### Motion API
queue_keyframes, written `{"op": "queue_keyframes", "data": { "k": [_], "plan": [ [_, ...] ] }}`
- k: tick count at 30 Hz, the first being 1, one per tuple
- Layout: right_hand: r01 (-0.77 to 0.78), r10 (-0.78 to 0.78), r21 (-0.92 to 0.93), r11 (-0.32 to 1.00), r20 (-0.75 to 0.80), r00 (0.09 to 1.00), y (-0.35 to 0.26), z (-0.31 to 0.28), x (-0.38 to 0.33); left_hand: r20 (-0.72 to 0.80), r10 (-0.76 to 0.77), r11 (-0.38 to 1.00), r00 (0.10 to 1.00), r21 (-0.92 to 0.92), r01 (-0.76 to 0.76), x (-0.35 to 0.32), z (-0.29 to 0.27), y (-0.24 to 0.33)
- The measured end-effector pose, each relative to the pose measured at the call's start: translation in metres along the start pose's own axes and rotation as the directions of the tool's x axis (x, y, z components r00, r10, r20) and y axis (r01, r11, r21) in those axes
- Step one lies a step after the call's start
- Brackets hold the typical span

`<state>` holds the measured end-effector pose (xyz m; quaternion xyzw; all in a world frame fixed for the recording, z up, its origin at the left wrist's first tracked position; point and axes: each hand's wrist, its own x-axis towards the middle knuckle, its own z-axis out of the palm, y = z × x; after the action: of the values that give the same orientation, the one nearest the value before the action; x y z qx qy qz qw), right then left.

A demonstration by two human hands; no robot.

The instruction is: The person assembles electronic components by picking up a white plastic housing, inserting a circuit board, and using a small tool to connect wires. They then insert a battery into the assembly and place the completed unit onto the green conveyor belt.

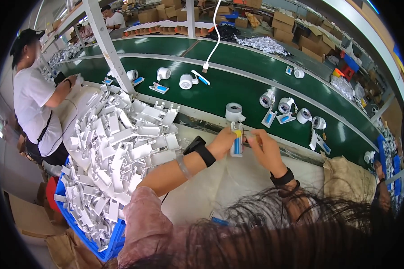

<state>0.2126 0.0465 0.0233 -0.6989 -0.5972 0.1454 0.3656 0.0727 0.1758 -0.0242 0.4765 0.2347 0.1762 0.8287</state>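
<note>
In front of me, at the near edge of the green conveyor belt, my left hand (222, 142) grips a white plastic handle housing (236, 155) by its left side. A blue cylindrical battery (237, 145) lies inside the housing, with a yellow patch above it. A round white fan-like head (234, 111) is joined at the housing's top end and rests by the belt's rim. Close at the right, my right hand (264, 149) has its fingertips pinched beside the housing's upper part. Whatever is between those fingertips is too small to make out.
White plastic covers (121, 143) form a large heap at my left, over a blue crate (105, 253). Similar fan-like units (284, 106) sit on the conveyor belt (220, 98). A white cable (217, 31) hangs above it. A co-worker (33, 96) stands left; brown cloth (348, 179) lies right.
</note>
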Motion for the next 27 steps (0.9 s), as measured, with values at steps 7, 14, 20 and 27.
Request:
{"op": "queue_keyframes", "data": {
  "k": [7, 14, 20, 27],
  "plan": [
    [0.47, -0.458, -0.046, 0.882, 0.16, 0.875, 0.037, -0.006, -0.014, 0.432, -0.224, 0.879, 0.874, 0.476, -0.01, -0.056, 0.029, 0.043],
    [-0.241, -0.115, 0.585, 0.774, 0.505, 0.855, 0.021, -0.024, -0.04, 0.432, -0.257, 0.705, 0.864, 0.696, -0.138, -0.059, 0.013, 0.071],
    [-0.409, 0.008, 0.72, 0.562, 0.489, 0.872, 0.018, -0.03, -0.049, 0.447, -0.165, 0.798, 0.879, 0.584, -0.147, -0.056, 0.022, 0.062],
    [0.374, -0.472, -0.38, 0.846, -0.205, 0.858, -0.001, -0.01, -0.049, 0.122, 0.218, 0.718, 0.968, 0.652, -0.244, -0.052, 0.035, 0.028]
  ]
}}
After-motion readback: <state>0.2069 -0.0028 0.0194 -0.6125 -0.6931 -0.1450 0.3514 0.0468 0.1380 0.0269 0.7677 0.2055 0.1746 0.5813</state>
